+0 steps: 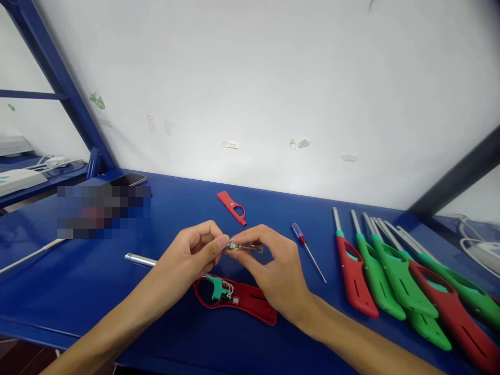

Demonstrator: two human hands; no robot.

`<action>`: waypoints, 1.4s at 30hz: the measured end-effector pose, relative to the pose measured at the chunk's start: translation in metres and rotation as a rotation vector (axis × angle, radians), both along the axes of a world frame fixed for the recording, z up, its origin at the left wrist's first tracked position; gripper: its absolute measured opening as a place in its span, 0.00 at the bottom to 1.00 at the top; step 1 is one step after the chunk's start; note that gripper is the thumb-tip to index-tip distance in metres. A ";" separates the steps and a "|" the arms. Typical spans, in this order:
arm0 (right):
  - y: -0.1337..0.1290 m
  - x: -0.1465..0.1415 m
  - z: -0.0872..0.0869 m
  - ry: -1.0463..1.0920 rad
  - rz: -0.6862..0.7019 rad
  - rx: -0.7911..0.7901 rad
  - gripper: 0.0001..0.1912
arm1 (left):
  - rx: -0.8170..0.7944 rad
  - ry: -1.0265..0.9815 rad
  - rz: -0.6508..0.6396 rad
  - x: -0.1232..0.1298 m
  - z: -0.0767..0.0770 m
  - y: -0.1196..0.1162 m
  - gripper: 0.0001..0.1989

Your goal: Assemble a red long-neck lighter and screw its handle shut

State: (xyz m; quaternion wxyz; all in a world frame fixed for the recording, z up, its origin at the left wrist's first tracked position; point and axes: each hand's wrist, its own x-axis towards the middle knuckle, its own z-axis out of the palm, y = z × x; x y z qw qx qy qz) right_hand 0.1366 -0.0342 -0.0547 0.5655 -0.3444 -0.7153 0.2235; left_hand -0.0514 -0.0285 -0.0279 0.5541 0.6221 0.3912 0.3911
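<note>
A small see-through lighter gas tank (250, 248) with a metal valve end is held level between my two hands. Thumb and fingers of my right hand (273, 260) grip it along its body. My left hand (199, 247) pinches at its valve end, where fingertips hide the details. Below them on the table lies an opened red lighter half-shell (253, 302), with a green trigger (216, 288) and white wires inside. Its metal tube (140, 259) sticks out to the left, partly behind my left wrist. The other red half-shell (231, 205) rests farther back.
A screwdriver (308, 252) with a purple and red handle lies right of my hands. Several red and green long-necked lighters (406, 281) are piled at the right. Back left, a phone (128, 179) lies beside a blurred-out patch. A white wall rises behind the blue table (172, 203).
</note>
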 end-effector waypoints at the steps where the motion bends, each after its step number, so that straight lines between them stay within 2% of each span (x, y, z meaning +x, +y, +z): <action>1: 0.000 0.000 0.000 0.005 -0.001 -0.006 0.06 | 0.000 0.001 -0.006 0.000 0.000 0.000 0.15; 6: 0.001 0.000 -0.001 0.039 0.017 -0.045 0.10 | 0.021 -0.005 -0.025 -0.001 -0.002 0.001 0.13; 23: -0.001 0.000 0.003 -0.009 -0.006 -0.006 0.08 | 0.018 0.005 0.026 0.002 0.001 0.000 0.17; 31: -0.001 0.001 0.004 -0.028 -0.002 0.013 0.07 | 0.023 0.013 0.008 0.001 -0.001 0.000 0.16; 42: -0.002 0.002 0.005 -0.026 -0.003 0.014 0.08 | 0.030 0.013 -0.015 0.002 0.002 -0.001 0.20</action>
